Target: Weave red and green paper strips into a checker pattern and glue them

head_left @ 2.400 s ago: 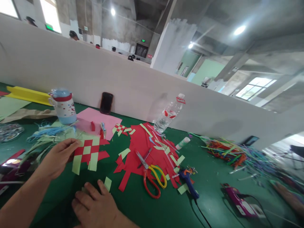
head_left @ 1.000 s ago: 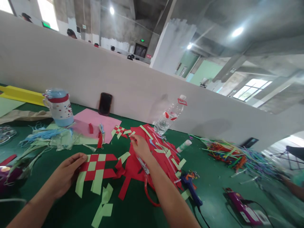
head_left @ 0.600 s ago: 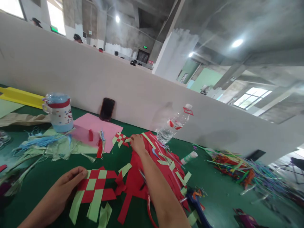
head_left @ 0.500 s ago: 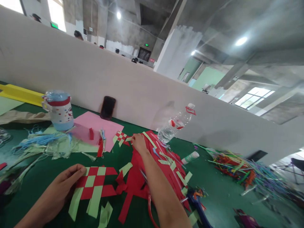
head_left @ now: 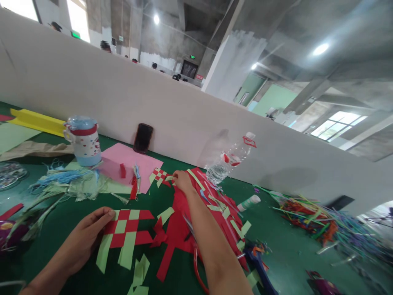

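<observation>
Left hand (head_left: 87, 235): rests on the green table (head_left: 285, 250), fingertips pressed on the left edge of the woven mat (head_left: 127, 231); fingers lie flat, not curled round anything.
Woven mat: red and pale green paper strips crossed in a checker pattern, flat on the table in front of the person, loose green ends sticking out at the bottom.
Right hand (head_left: 183, 182): stretched far forward, fingers bent down onto a pale green strip (head_left: 169, 178) at the top left edge of the red paper (head_left: 178, 229); whether it pinches the strip or only touches it, I cannot tell.
Small weave (head_left: 160, 175): a little red and green checker piece, just left of the right hand's fingertips.
Red paper: a cut sheet with long fringes, under the right forearm, strewn with green strips.
Scissors (head_left: 196, 262): red handle shows beside the right forearm, mostly hidden by it.
Bottle (head_left: 230, 160): clear plastic, tilted, beyond the red paper near the white wall.
Mug (head_left: 83, 140): lidded, dotted, at the back left by the pink sheet (head_left: 130, 164).
Phone (head_left: 143, 138): dark, leaning on the wall behind the pink sheet.
Straws (head_left: 310, 209): coloured heap at the far right.
</observation>
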The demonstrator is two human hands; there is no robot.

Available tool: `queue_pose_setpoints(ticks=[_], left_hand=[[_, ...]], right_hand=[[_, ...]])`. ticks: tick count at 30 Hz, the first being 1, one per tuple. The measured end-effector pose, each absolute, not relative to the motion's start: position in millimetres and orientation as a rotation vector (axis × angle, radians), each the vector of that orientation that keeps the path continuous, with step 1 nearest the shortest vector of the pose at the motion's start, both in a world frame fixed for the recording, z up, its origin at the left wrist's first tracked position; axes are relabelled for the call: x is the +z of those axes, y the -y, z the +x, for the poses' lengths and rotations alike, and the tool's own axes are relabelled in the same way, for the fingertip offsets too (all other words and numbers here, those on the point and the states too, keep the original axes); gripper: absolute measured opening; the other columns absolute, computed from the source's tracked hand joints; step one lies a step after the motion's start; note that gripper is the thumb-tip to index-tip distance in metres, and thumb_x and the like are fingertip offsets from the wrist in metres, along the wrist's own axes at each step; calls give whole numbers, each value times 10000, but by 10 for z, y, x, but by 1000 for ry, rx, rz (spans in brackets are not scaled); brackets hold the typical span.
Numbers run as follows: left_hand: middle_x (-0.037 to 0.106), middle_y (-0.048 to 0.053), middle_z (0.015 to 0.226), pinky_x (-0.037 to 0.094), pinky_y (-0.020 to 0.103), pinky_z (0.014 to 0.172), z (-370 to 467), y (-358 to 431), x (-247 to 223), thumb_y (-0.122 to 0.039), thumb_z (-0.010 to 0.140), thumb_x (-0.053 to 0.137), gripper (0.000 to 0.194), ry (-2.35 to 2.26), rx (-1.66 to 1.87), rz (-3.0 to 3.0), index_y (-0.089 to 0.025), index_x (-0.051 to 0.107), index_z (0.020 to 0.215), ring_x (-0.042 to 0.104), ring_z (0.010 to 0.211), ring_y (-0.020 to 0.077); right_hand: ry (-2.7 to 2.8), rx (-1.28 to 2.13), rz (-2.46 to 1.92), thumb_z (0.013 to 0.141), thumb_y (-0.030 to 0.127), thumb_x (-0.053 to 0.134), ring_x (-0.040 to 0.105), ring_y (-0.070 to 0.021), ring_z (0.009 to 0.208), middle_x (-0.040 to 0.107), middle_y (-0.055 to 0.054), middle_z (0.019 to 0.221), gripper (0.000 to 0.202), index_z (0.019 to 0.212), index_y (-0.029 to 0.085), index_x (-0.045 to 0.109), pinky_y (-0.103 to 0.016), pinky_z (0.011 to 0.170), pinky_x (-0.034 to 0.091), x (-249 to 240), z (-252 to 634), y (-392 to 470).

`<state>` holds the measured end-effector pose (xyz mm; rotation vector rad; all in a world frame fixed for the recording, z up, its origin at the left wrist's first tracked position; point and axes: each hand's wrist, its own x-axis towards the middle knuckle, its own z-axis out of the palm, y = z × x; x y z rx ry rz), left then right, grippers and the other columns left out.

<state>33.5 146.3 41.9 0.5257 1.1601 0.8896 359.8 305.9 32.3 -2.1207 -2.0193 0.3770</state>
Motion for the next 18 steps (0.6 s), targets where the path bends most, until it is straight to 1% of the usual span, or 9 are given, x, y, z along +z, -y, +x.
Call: queue_pose_setpoints(ticks=[5, 10, 14, 16, 18], left_hand=[[665, -67, 635, 503, 213, 448, 331, -1460, 439, -586, 559, 925, 511, -1164, 900, 541, -259, 626, 812, 620, 522, 130], [666, -75, 646, 513, 210, 461, 334, -1468, 446, -596, 534, 938, 539, -1162, 908, 544, -260, 636, 828, 614, 528, 122], [684, -75, 653, 528, 219, 465, 329, -1458, 435, -597, 486, 951, 565, -1169, 895, 535, -269, 649, 832, 634, 543, 136], [684, -81, 647, 535, 229, 460, 323, -1452, 431, -598, 457, 958, 577, -1179, 883, 527, -275, 640, 814, 640, 545, 145], [686, -81, 649, 551, 255, 455, 317, -1451, 423, -627, 411, 958, 621, -1223, 876, 562, -281, 633, 811, 646, 546, 161]], right_hand=[[1950, 401, -2049, 1019, 362, 656, 689, -230, 1049, 668, -88, 1261, 304, 1263, 180, 643, -437, 896, 600, 343, 3653, -2970], [1855, 364, -2043, 1019, 363, 656, 685, -235, 1064, 668, -88, 1262, 304, 1259, 178, 644, -447, 911, 594, 518, 3941, -2807], [1804, 361, -2094, 1018, 363, 658, 691, -230, 1041, 677, -83, 1236, 294, 1242, 173, 650, -440, 900, 596, 649, 4180, -2537], [1802, 380, -2099, 1019, 363, 658, 696, -221, 1017, 686, -77, 1213, 276, 1217, 172, 661, -431, 890, 598, 660, 4199, -2353], [1808, 394, -2077, 1013, 348, 666, 694, -222, 1029, 695, -72, 1200, 245, 1182, 171, 676, -443, 916, 587, 641, 4131, -2162]])
